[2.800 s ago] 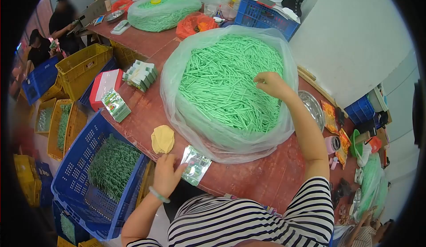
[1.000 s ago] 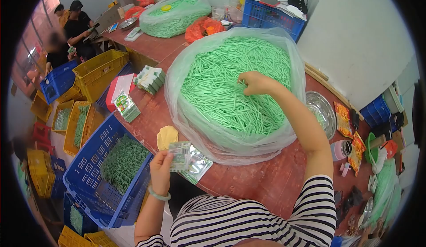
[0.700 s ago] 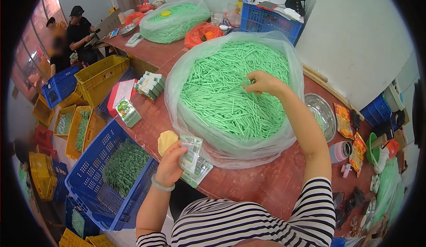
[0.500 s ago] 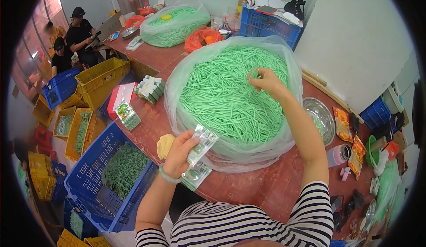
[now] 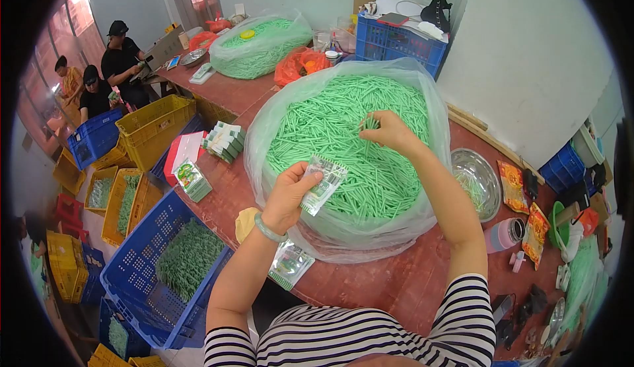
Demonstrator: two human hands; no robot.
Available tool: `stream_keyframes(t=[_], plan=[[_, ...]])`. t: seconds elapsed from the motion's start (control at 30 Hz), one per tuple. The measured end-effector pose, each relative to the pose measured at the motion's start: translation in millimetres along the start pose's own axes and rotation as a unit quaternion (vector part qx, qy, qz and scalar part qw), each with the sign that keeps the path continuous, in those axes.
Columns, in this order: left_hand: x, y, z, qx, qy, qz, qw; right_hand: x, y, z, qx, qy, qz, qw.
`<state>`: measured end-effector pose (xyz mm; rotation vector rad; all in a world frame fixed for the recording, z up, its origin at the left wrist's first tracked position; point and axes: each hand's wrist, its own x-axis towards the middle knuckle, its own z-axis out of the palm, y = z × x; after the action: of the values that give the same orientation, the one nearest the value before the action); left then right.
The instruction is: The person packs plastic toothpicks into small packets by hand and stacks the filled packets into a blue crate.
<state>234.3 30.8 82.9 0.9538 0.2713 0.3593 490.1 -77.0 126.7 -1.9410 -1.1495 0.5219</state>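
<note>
A wide clear plastic bag (image 5: 259, 162) stands on the red table, heaped with thin light-green sticks (image 5: 330, 116). Over the heap, my right hand (image 5: 389, 131) is closed on several green sticks, their ends showing at the fingertips. My left hand (image 5: 286, 199) pinches a small clear printed packet (image 5: 323, 185) at the near left part of the bag. More such packets (image 5: 290, 265) lie at the table's front edge, below my left wrist. Stacked bundles of packets (image 5: 224, 140) and an upright printed bundle (image 5: 193, 180) sit left of the bag.
A blue crate (image 5: 125, 288) holding green packed items stands at lower left, with yellow crates (image 5: 155, 123) behind. A metal bowl (image 5: 487, 179), a pink bottle (image 5: 503, 235) and orange packets (image 5: 512, 185) are on the right. A second bag of sticks (image 5: 257, 53) stands farther back. Other people sit at upper left.
My left hand has moved up and right with the packet, closer to the sticks. My right hand has shifted slightly left and down, with green sticks now showing more clearly in its fingers.
</note>
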Motion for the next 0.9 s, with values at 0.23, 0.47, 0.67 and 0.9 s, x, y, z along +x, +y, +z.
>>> stream_keyframes(t=[0.23,0.47,0.67,0.9], plan=[[5.2,-3.6,-8.8,0.014,-0.001,0.0,1.0,1.5,11.5,11.9,0.002,0.039,-0.089,0.995],[12.3,-0.6,-2.8,0.027,0.02,0.029,0.999,-4.8,40.4,25.7,-0.042,0.066,-0.117,0.99],[31.8,-8.7,-3.0,0.18,0.018,0.087,0.98,-20.0,-4.0,2.4,0.285,0.079,0.028,0.955],[34.3,-5.0,8.3,0.271,-0.01,0.112,0.956,-32.9,-14.7,-1.3,0.33,0.078,-0.045,0.94]])
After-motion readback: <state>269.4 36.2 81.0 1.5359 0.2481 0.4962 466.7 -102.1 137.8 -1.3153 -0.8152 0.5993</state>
